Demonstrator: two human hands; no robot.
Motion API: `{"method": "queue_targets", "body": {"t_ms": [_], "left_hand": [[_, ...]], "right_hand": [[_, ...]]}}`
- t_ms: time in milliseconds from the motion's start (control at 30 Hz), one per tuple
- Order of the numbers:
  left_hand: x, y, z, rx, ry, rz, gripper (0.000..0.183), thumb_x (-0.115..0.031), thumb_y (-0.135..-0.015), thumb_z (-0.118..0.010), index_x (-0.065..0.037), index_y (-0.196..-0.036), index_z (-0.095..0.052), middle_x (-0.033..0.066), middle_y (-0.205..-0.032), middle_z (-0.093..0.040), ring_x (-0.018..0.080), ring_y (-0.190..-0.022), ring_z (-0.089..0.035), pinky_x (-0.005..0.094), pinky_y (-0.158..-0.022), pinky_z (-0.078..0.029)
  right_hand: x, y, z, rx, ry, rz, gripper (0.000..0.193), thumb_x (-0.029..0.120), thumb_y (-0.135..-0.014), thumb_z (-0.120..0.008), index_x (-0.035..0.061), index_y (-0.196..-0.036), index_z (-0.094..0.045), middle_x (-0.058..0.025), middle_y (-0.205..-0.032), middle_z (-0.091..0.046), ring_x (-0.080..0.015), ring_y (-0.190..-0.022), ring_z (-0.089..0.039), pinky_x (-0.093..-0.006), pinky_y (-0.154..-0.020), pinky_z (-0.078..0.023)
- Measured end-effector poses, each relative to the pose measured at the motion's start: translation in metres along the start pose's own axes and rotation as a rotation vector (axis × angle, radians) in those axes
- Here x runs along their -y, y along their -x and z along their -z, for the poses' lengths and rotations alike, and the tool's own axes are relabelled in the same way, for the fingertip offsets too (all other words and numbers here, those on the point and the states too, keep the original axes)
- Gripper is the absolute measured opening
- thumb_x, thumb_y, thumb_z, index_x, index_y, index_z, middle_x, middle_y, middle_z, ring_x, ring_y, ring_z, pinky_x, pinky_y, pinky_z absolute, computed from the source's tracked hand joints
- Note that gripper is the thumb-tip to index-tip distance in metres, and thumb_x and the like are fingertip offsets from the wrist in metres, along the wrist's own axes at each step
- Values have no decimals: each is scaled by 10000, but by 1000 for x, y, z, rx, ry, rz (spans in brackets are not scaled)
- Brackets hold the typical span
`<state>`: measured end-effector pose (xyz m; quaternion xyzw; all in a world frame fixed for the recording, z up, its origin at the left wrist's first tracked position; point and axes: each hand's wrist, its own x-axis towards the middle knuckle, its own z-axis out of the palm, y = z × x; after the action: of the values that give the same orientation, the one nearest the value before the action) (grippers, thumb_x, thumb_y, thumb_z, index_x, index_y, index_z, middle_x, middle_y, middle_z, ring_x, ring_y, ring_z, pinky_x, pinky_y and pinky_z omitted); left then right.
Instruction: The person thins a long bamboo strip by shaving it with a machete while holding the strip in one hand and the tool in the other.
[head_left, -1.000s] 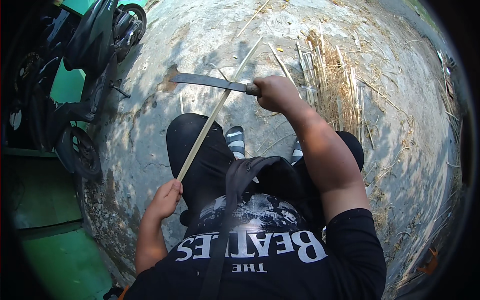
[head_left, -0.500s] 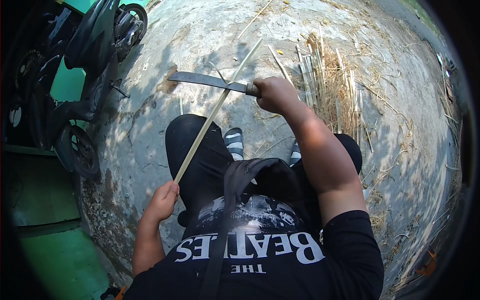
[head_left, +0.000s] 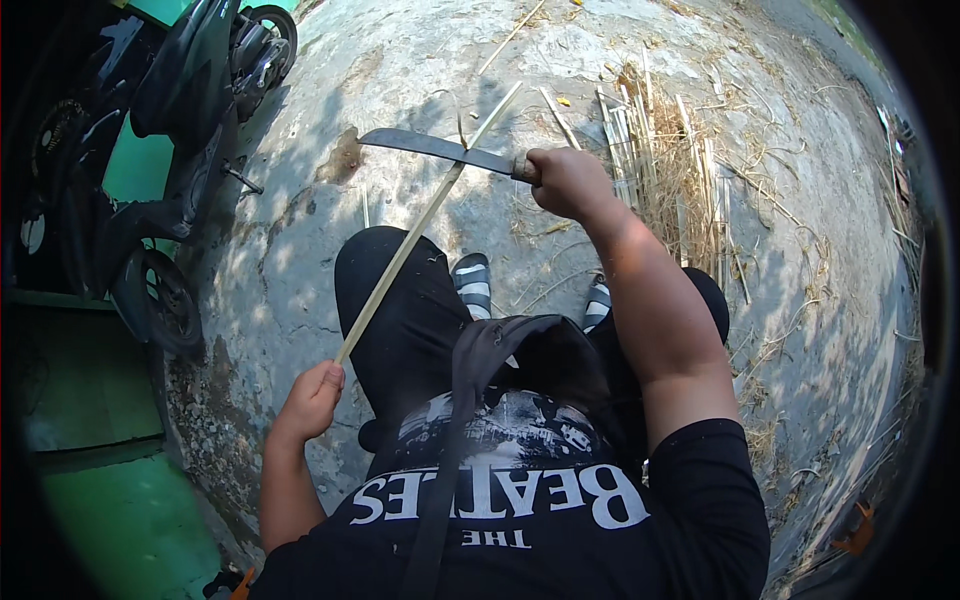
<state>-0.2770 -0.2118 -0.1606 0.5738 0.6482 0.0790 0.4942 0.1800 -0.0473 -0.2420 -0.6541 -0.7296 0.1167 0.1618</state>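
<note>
My left hand (head_left: 312, 400) is closed round the near end of a long pale strip, which looks like split bamboo (head_left: 405, 248). The strip slants up and to the right across my left knee, its far end in the air above the ground. In my right hand (head_left: 568, 182) is the wooden handle of a machete (head_left: 425, 145). Its long dark blade points left and lies across the strip, towards the far end. A thin curled shaving (head_left: 460, 120) stands up from the strip at the blade.
Several pale strips lie in a pile (head_left: 625, 150) beside fibrous shavings (head_left: 680, 190) at the right. Another strip (head_left: 512, 38) is on the concrete ground far ahead. A dark motorcycle (head_left: 185, 130) stands at the left by a green wall. My sandalled feet (head_left: 473, 283) are between my knees.
The machete has slid farther up the strip, away from me and rightward with my right hand. My left hand has drawn slightly back and left. The shaving now stands more upright.
</note>
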Motion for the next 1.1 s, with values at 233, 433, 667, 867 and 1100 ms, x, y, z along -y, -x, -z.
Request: {"method": "queue_targets", "body": {"t_ms": [233, 433, 667, 867, 1100], "left_hand": [[7, -5, -16, -9, 167, 17, 433, -379, -1125, -436, -67, -837, -520, -45, -691, -455, 67, -603, -387, 272, -534, -345], [4, 11, 9, -98, -303, -138, 447, -346, -1113, -461, -29, -804, -520, 30, -637, -499, 124, -610, -447, 339, -553, -388], [6, 16, 3, -83, -221, -116, 447, -335, -1104, -480, 3, -813, -508, 82, -622, -493, 153, -610, -446, 376, -567, -396], [-4, 18, -2, -132, -320, -181, 453, -341, -1107, -472, 7, -820, -516, 92, -630, -509, 165, -607, -466, 377, -566, -398], [4, 6, -9, -81, -230, -120, 456, -354, -1105, -472, 3, -829, -541, 93, -631, -520, 165, -610, -467, 372, -568, -405]], "right_hand": [[43, 6, -7, -35, -82, 350, 77, 144, -807, -660, 86, -848, -632, -152, -745, -672, -418, -732, -668, -520, -716, -541], [-4, -1, 2, -79, -130, 142, 99, 124, -831, -631, 121, -902, -700, -142, -822, -722, -369, -831, -712, -501, -750, -553], [24, 4, 0, -23, -53, 226, 143, 163, -828, -644, 114, -950, -700, -152, -859, -724, -365, -870, -716, -487, -793, -566], [11, -2, 8, -2, -51, -15, 168, 183, -847, -637, 129, -991, -704, -143, -893, -730, -366, -931, -711, -492, -827, -557], [9, 0, 20, 72, -71, -109, 188, 168, -824, -650, 132, -1002, -700, -160, -965, -723, -381, -945, -698, -497, -837, -557]]}}
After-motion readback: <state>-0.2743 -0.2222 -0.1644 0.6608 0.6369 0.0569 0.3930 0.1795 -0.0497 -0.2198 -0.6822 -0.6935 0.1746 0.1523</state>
